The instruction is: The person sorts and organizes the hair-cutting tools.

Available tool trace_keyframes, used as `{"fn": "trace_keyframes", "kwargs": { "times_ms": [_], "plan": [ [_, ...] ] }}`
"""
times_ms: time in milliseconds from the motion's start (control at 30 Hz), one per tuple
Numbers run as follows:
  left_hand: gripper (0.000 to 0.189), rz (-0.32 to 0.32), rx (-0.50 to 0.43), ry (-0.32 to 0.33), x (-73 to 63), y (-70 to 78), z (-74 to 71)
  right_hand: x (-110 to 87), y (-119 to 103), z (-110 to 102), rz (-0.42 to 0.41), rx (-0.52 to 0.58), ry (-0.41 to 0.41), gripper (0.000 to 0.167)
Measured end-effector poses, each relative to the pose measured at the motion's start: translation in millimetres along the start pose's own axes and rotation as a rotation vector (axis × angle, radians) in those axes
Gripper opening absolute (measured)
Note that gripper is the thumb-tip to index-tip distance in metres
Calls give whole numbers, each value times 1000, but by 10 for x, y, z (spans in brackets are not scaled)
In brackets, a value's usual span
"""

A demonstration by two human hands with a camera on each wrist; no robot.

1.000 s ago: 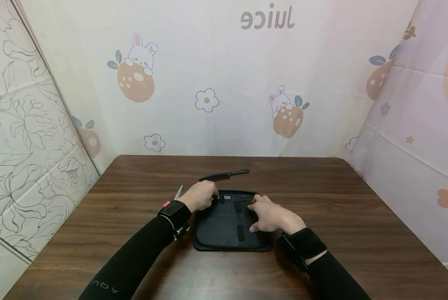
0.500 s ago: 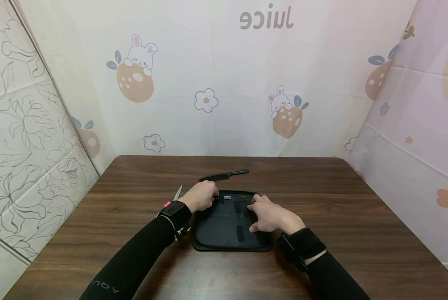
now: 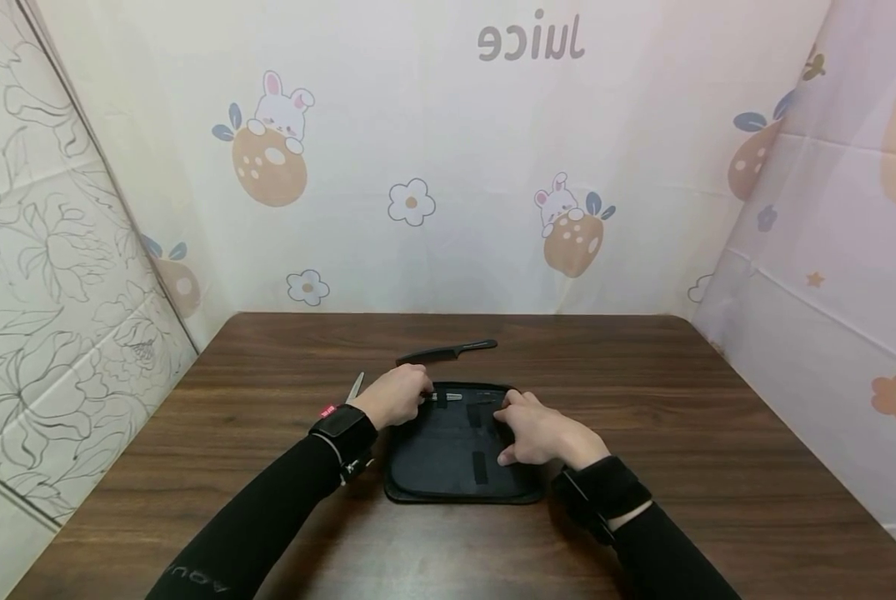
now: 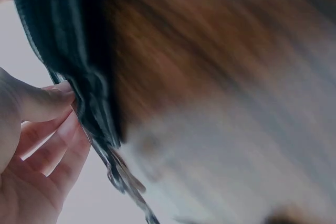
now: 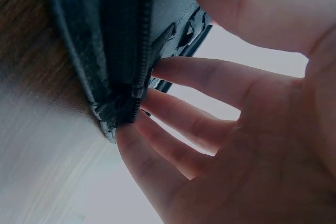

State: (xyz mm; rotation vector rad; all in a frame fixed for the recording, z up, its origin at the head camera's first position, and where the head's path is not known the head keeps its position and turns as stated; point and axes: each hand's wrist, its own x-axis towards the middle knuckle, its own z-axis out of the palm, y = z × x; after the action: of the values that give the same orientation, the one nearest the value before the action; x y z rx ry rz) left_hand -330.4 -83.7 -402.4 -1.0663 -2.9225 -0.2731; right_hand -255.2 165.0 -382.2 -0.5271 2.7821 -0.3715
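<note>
A black zip case (image 3: 448, 462) lies open on the wooden table, with small black elastic loops on its inner panel. A slim silver tool (image 3: 453, 397) sits through a loop near the far edge. At that tool's left end, my left hand (image 3: 397, 395) pinches it between thumb and fingers. The left wrist view has the thumb (image 4: 47, 102) right at the dark edge of the case. My right hand (image 3: 541, 431) rests on the case's right side with fingers spread. In the right wrist view its fingertips touch the zipped edge (image 5: 144, 40).
Beyond the case lies a black comb (image 3: 448, 352) on the table (image 3: 282, 367). A pointed silver blade (image 3: 355, 386) sticks out from behind my left wrist, its rest hidden. A printed curtain (image 3: 478, 125) hangs along the table's back edge.
My left hand has shifted slightly to the left and more of the silver tool shows beside its fingers. The right hand and the case stay in place.
</note>
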Motion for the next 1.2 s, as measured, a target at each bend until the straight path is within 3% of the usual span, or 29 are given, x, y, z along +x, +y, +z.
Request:
{"fn": "trace_keyframes", "kwargs": {
  "times_ms": [400,967,1200],
  "plan": [
    [14,-59,23,-25,-127,-131,-86,13,4,-2,9,-3,-7,62],
    [9,-78,66,-14,-101,-93,-52,17,9,-12,7,10,-24,62],
    [9,-50,75,1,-84,-85,-42,17,4,-9,4,13,-26,61]
  ]
}}
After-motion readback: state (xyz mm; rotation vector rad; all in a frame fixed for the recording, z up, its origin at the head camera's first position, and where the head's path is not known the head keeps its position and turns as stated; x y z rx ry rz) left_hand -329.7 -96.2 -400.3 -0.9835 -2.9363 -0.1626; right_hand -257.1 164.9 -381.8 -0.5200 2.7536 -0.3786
